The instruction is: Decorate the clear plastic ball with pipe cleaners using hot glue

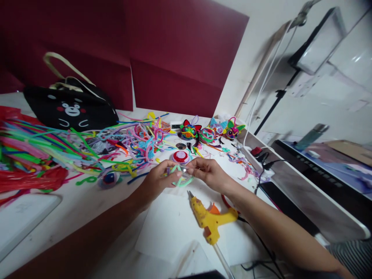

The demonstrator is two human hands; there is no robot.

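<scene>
Between my two hands is a clear, shiny plastic ball (184,169) with a light green pipe cleaner (186,183) looped round it. My left hand (161,177) grips the ball from the left, thumb on its near side. From the right, my right hand (209,175) pinches the edge of the ball with thumb and forefinger; whether it also grips the pipe cleaner I cannot tell. Just beyond sits a round red and pink piece (180,156). A yellow glue gun (210,219) lies on white paper (162,228) below the hands, its nozzle pointing toward them.
Loose coloured pipe cleaners (139,139) cover the left and back. Several decorated balls (190,131) stand at the back, near a black bag (72,108). A white box (29,217) is at left, a black phone (286,205) and cables at right. A clear ball (109,178) lies left.
</scene>
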